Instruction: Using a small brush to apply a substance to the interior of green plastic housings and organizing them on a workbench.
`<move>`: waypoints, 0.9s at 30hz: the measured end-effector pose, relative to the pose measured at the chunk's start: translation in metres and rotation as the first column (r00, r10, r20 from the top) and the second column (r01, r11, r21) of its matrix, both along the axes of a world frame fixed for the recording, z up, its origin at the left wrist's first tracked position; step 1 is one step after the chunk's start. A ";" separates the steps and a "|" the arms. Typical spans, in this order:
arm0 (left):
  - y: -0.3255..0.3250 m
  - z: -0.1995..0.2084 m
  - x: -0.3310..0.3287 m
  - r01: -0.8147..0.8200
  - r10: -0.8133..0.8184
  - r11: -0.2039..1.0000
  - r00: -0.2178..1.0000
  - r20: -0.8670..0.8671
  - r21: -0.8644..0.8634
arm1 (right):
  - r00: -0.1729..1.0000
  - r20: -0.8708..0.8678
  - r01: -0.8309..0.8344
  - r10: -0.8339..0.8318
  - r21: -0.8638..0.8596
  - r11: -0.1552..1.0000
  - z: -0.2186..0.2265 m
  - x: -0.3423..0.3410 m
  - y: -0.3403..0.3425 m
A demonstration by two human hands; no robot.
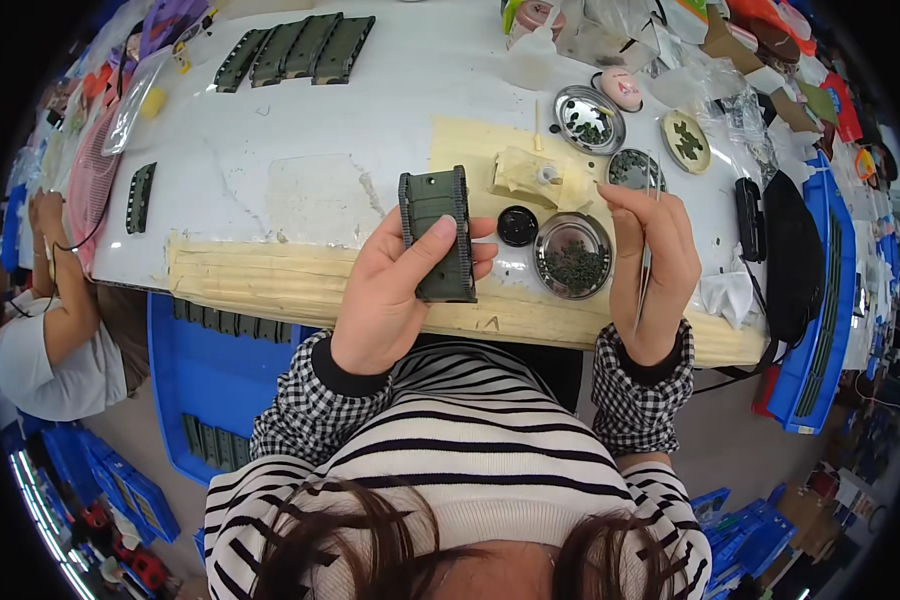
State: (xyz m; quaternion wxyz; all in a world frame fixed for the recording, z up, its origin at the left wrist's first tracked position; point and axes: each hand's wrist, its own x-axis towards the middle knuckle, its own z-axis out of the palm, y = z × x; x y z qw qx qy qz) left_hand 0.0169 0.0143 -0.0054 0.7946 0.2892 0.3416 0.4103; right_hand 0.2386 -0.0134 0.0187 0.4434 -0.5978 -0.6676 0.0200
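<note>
My left hand point(375, 285) is closed round a dark green toy tank hull point(430, 192) with a track along each side. Its thumb lies across the middle of the hull. My right hand point(668, 250) is raised beside a round metal dish point(538, 248) of small dark green parts point(575, 265). A pair of metal tweezers point(645, 275) is tucked in that hand, while the thumb and forefinger pinch together; anything between their tips is too small to make out. Between the hands stand a small black pot point(517, 226) and a tape-covered block point(513, 178) bearing a small bottle point(547, 176).
More dishes of small parts, such as a metal one point(560, 105) and a cream one point(707, 160), stand farther right. Several green hulls point(300, 50) lie at the far left, one piece point(141, 198) nearer. Blue crates point(170, 385) flank the table. Another person point(60, 345) sits at left.
</note>
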 end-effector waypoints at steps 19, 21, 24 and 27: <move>-0.004 0.001 -0.003 -0.033 0.037 0.998 0.996 -0.087 0.045 | 0.999 0.016 -0.044 0.049 -0.214 0.976 -0.032 0.025 -0.021; -0.005 0.005 -0.002 -0.050 0.057 0.996 0.994 -0.095 0.076 | 0.998 0.037 -0.044 0.053 -0.204 0.978 -0.032 0.024 -0.020; -0.008 0.011 0.001 -0.067 0.085 0.985 0.990 -0.110 0.159 | 0.998 0.041 -0.047 0.056 -0.201 0.979 -0.031 0.024 -0.019; -0.010 0.010 0.000 -0.053 0.086 0.975 0.985 -0.149 0.217 | 0.997 0.037 -0.053 0.062 -0.198 0.979 -0.032 0.023 -0.018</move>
